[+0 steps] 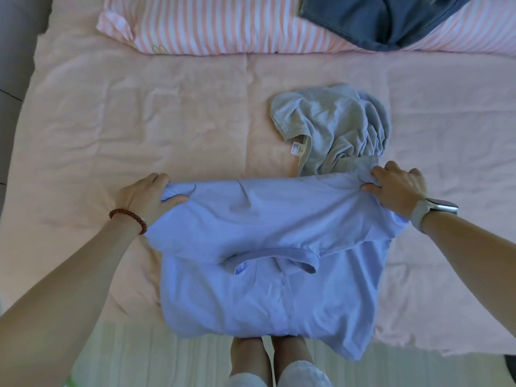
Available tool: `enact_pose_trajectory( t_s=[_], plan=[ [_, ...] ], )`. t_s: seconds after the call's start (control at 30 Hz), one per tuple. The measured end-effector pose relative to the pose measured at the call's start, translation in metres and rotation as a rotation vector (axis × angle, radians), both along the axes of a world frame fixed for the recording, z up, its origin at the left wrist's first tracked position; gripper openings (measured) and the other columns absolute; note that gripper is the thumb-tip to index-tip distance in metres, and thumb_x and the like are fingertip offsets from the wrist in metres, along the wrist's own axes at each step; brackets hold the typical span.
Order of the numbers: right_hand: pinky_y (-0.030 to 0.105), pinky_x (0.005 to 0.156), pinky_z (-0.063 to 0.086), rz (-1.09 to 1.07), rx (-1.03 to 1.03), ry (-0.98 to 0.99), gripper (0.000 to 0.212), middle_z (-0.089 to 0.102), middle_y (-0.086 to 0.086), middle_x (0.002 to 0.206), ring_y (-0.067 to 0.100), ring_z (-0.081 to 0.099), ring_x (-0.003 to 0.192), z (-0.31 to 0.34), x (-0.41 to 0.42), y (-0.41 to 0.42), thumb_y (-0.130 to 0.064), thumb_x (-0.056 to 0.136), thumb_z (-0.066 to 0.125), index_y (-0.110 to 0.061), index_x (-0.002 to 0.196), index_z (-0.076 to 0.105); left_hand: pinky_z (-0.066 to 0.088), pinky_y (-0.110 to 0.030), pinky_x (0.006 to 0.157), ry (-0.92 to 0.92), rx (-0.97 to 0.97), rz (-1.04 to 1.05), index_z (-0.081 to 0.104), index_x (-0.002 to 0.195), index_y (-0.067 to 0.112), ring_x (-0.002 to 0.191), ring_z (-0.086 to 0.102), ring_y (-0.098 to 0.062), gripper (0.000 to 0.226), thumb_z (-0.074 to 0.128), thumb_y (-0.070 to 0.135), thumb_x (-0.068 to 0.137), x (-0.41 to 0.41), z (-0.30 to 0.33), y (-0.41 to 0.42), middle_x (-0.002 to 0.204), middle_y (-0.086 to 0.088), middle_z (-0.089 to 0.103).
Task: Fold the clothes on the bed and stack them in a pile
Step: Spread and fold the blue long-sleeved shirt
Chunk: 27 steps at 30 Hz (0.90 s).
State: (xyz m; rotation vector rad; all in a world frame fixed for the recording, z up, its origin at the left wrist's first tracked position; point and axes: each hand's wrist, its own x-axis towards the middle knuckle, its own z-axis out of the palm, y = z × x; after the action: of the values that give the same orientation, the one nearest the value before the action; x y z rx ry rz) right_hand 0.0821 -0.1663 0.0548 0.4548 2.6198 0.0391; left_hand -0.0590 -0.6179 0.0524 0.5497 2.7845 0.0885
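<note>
The work surface is a bed covered with a pale pink, lightly creased cotton sheet. A pink-and-white striped pillow lies across the far edge, and a dark navy blue garment rests crumpled on the pillow's right part. A grey panel borders the bed on the left. Light wood-grain flooring shows at the near edge, with the person's legs standing against the bed.

A light lavender-blue short-sleeved cotton shirt lies at the near centre of the bed, its lower part hanging slightly over the near edge. Its far portion is folded toward the person, with the fold edge running between the two hands and the collar visible below it.

The left hand, with a red beaded bracelet on the wrist, grips the left end of the fold; its fingers curl over the fabric with the thumb beneath, pinching the cloth. The right hand, with a white-strapped wristwatch, grips the right end; its fingers are bent and pinch the fabric against the thumb.

A crumpled pale grey cotton T-shirt with a white neck label lies unfolded just beyond the fold edge, touching the lavender shirt near the right hand
</note>
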Motion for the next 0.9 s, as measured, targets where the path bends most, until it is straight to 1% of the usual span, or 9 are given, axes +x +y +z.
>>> enact_pose_trajectory(
  t_s=[0.23,0.33,0.4,0.5,0.6,0.7,0.77,0.83,0.9],
  plan=[
    [0.037,0.086,0.031,-0.046,0.143,-0.114,0.044,0.056,0.007,0.111,0.028,0.052,0.105,-0.006,0.009,0.01,-0.054,0.092,0.039,-0.015,0.104,0.057,0.04,-0.039,0.075,-0.121,-0.152,0.15,0.048,0.104,0.002,0.095,0.052,-0.034,0.055,0.058,0.051,0.083,0.0,-0.017,-0.013,0.104,-0.017,0.052],
    [0.039,0.092,0.031,-0.14,0.122,-0.096,0.033,0.053,0.009,0.119,0.029,0.047,0.112,0.0,0.008,0.013,-0.041,0.092,0.048,-0.016,0.112,0.056,0.037,-0.043,0.087,-0.165,-0.219,0.198,0.048,0.114,0.006,0.108,0.045,-0.034,0.047,0.054,0.045,0.088,-0.01,-0.016,-0.02,0.116,-0.018,0.048],
    [0.043,0.1,0.025,-0.2,0.059,0.007,0.039,0.047,0.011,0.129,0.031,0.042,0.119,0.001,0.006,0.006,-0.027,0.088,0.056,-0.016,0.125,0.05,0.033,-0.045,0.093,-0.174,-0.201,0.214,0.045,0.12,0.007,0.117,0.039,-0.033,0.046,0.055,0.038,0.088,-0.014,-0.014,-0.02,0.125,-0.017,0.043],
    [0.048,0.107,0.017,-0.084,-0.01,0.173,0.049,0.044,0.01,0.136,0.03,0.04,0.125,0.001,0.0,-0.012,-0.016,0.085,0.056,-0.017,0.133,0.046,0.028,-0.044,0.101,-0.162,-0.089,0.126,0.039,0.137,0.015,0.13,0.03,-0.029,0.053,0.055,0.033,0.089,-0.018,-0.013,-0.008,0.141,-0.009,0.036],
    [0.049,0.109,0.017,0.057,-0.077,0.151,0.045,0.043,0.006,0.14,0.028,0.038,0.129,-0.006,-0.006,-0.025,-0.016,0.091,0.048,-0.018,0.136,0.044,0.023,-0.041,0.107,-0.14,-0.049,-0.049,0.031,0.144,0.02,0.138,0.021,-0.024,0.054,0.049,0.03,0.093,-0.021,-0.021,0.017,0.149,-0.003,0.029],
    [0.045,0.104,0.027,0.049,-0.086,0.07,0.042,0.044,0.007,0.137,0.029,0.04,0.125,-0.014,-0.008,-0.021,-0.02,0.094,0.045,-0.018,0.136,0.043,0.019,-0.041,0.11,-0.228,-0.166,-0.132,0.02,0.146,0.024,0.14,0.017,-0.021,0.058,0.045,0.033,0.095,-0.029,-0.036,0.033,0.15,0.001,0.027],
    [0.043,0.098,0.031,-0.006,-0.097,-0.001,0.042,0.044,0.008,0.135,0.03,0.041,0.121,-0.016,-0.01,-0.016,-0.025,0.094,0.046,-0.018,0.135,0.043,0.02,-0.04,0.109,-0.325,-0.274,-0.131,0.021,0.145,0.025,0.137,0.022,-0.021,0.06,0.047,0.038,0.093,-0.037,-0.044,0.035,0.148,0.002,0.031],
    [0.042,0.096,0.032,-0.013,-0.115,-0.071,0.041,0.045,0.008,0.134,0.03,0.042,0.12,-0.017,-0.011,-0.012,-0.031,0.094,0.047,-0.018,0.133,0.043,0.023,-0.038,0.105,-0.367,-0.313,-0.131,0.031,0.14,0.023,0.131,0.033,-0.022,0.056,0.05,0.04,0.091,-0.043,-0.05,0.034,0.144,0.002,0.038],
    [0.041,0.094,0.034,0.0,-0.138,-0.109,0.04,0.048,0.01,0.131,0.03,0.044,0.119,-0.017,-0.012,-0.009,-0.034,0.094,0.048,-0.014,0.128,0.044,0.032,-0.033,0.095,-0.4,-0.254,-0.137,0.046,0.128,0.015,0.119,0.044,-0.024,0.045,0.054,0.037,0.09,-0.046,-0.052,0.033,0.131,-0.001,0.049]
  ],
)
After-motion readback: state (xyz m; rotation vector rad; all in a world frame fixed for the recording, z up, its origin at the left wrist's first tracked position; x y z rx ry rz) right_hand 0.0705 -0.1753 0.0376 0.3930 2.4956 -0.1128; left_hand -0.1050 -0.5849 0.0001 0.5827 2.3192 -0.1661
